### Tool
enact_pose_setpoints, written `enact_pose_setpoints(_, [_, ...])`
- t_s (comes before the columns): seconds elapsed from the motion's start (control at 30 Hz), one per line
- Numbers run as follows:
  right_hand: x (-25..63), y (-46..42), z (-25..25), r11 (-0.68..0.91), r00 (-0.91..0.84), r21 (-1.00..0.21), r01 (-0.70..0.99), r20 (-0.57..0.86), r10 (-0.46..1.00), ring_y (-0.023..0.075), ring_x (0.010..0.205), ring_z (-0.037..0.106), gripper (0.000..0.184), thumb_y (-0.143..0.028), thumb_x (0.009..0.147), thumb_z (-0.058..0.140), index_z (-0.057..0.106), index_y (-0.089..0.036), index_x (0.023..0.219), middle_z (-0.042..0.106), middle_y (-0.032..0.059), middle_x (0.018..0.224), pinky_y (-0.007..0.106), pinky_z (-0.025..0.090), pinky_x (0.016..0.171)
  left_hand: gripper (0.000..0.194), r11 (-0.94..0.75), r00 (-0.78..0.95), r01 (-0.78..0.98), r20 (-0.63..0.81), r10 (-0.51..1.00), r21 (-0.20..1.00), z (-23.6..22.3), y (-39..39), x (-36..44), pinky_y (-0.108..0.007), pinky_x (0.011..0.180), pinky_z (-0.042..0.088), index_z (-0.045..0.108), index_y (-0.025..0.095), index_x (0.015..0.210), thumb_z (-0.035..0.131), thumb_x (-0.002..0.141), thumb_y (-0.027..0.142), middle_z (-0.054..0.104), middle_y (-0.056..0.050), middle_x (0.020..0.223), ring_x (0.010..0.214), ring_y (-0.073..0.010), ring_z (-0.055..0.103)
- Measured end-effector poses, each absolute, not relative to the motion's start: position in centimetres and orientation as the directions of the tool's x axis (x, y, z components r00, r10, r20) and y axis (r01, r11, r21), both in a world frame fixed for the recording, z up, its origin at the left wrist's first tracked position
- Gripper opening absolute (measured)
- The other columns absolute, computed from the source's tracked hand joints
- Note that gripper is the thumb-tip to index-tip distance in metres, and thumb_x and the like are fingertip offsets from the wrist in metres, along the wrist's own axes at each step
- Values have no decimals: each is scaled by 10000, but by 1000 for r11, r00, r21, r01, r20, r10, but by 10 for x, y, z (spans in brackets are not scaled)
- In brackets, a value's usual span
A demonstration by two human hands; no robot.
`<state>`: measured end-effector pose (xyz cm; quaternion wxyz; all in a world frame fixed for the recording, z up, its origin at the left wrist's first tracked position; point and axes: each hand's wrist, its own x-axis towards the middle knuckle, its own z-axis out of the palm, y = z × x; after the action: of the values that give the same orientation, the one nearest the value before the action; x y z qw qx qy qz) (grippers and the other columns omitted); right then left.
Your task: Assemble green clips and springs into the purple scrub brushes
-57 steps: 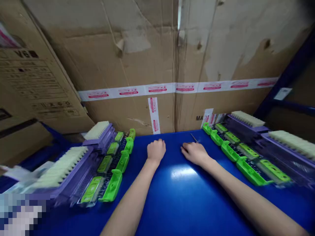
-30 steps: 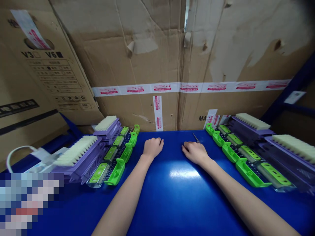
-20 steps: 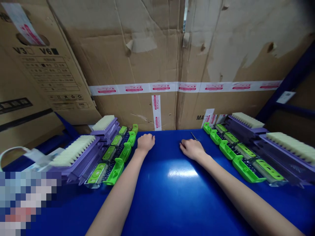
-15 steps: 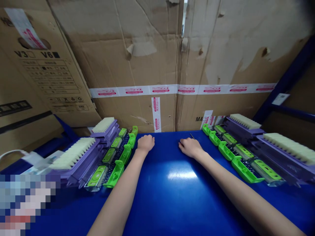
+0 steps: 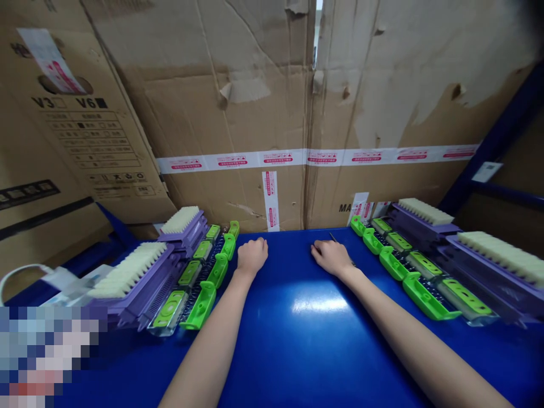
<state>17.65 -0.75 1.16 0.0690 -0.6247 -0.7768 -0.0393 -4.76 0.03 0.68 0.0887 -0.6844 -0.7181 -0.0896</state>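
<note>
My left hand (image 5: 252, 256) is closed in a loose fist on the blue tabletop (image 5: 293, 351), with nothing showing in it. It is just right of a row of bright green plastic holders (image 5: 218, 272). Across the gap, my right hand (image 5: 332, 256) rests with curled fingers, knuckles up. A thin dark rod-like tool (image 5: 332, 236) pokes out past its far side; the rest is hidden by the hand, and it appears to lie beside or under it rather than in the fingers. Another row of green holders (image 5: 393, 263) stands to the right of this hand.
Clear blocks with lime-green tops (image 5: 170, 309) and purple housings with cream bristle pads (image 5: 130, 269) line the left side. Matching blocks (image 5: 465, 296) and purple housings (image 5: 480, 266) line the right. Taped cardboard (image 5: 233, 187) walls the back. A white cable (image 5: 25, 267) curves at far left.
Both hands stay in nearly the same place and pose. The whole view has shifted slightly, with the scene sitting a little lower in the picture.
</note>
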Motion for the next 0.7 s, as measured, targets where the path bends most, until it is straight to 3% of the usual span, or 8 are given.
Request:
enact_pose_setpoints(0.4, [176, -10, 19, 203, -198, -20, 979, 135, 971, 185, 844, 641, 364, -362, 947, 305, 625, -194, 904, 682, 71, 899, 247, 374, 631, 410, 43, -40, 999, 241, 970, -9, 8, -1, -47, -358, 713, 482, 646, 168, 950, 272, 930, 334, 688, -136, 873, 833, -272, 670])
enact_pose_setpoints(0.57, [197, 1, 47, 131, -115, -25, 991, 345, 932, 191, 780, 627, 350, -432, 925, 338, 603, -204, 924, 679, 61, 907, 256, 349, 600, 405, 38, -33, 999, 242, 970, -13, 9, -1, -47, -361, 700, 478, 643, 167, 949, 274, 930, 333, 689, -138, 870, 829, -283, 670])
enact_pose_setpoints(0.7, [241, 14, 83, -39, 44, -20, 999, 480, 876, 206, 797, 604, 327, -418, 905, 375, 609, -193, 937, 661, 79, 934, 263, 338, 608, 403, 39, -35, 999, 237, 971, -12, 8, -2, -46, -357, 709, 475, 641, 164, 959, 277, 930, 335, 687, -142, 876, 836, -278, 670])
